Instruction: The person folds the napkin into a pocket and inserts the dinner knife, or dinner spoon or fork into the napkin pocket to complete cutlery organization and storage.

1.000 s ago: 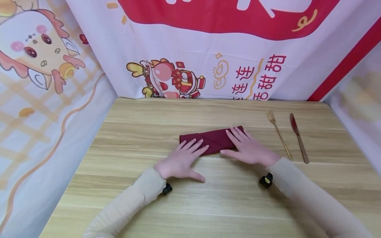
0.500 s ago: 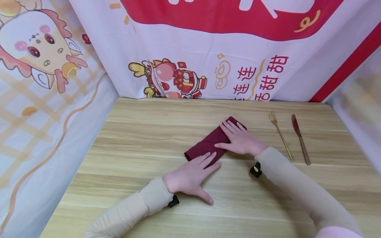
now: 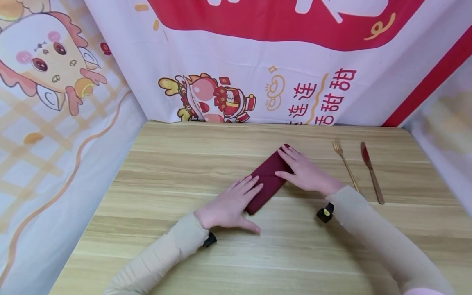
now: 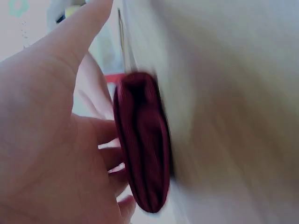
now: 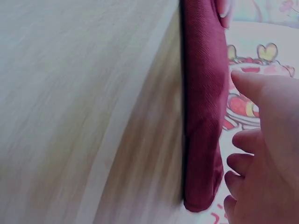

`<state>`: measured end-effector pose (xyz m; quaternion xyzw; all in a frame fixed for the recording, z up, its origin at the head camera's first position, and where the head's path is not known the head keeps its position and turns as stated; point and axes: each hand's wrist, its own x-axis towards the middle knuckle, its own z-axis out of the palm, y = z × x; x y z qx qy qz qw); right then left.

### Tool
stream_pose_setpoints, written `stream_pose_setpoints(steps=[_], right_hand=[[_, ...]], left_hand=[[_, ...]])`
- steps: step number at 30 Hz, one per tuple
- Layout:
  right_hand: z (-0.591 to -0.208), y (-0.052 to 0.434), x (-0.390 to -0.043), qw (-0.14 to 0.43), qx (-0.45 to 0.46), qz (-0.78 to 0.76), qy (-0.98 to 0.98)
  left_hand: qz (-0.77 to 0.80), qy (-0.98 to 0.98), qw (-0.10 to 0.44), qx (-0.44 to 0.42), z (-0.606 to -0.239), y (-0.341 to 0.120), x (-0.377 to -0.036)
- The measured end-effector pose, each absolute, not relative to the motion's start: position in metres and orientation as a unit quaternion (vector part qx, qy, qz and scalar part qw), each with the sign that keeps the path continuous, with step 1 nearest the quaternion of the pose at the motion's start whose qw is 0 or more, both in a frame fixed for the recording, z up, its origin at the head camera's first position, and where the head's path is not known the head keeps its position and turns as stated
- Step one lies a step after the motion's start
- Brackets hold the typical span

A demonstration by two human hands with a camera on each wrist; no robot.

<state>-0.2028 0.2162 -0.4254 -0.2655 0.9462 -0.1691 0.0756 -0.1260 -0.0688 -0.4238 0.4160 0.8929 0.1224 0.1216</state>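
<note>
Backdrop banner (image 3: pixel 258 61) behind table: red Chinese characters, right of the cartoon figure, in two slanted rows; upper row reads 连连甜 (image 3: pixel 324 84), lower row partly cut by the table edge, 甜甜 (image 3: pixel 330 105) legible; large white characters on red band at top cropped, unreadable; wrist views show no legible text

Napkin (image 3: pixel 268 178) mid-table (image 3: pixel 184 164); fork (image 3: pixel 345 164), knife (image 3: pixel 370 170) to its right.
</note>
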Motion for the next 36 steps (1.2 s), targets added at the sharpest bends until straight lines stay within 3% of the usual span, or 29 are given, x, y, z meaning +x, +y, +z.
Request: stream_pose_setpoints(steps=[15,24,36], right_hand=[[-0.425,0.241,-0.179,0.118,-0.218,-0.183,0.951],[-0.431,0.233,-0.204,0.130,-0.212,-0.176,0.952],[-0.435,0.216,-0.237,0.089,-0.246,-0.196,0.945]], left_hand=[[0.090,0.888,0.141,0.428,-0.428,-0.086,-0.135],[0.094,0.886,0.149,0.429,-0.436,-0.075,-0.125],[0.061,0.873,0.158,0.458,-0.426,-0.043,-0.113]])
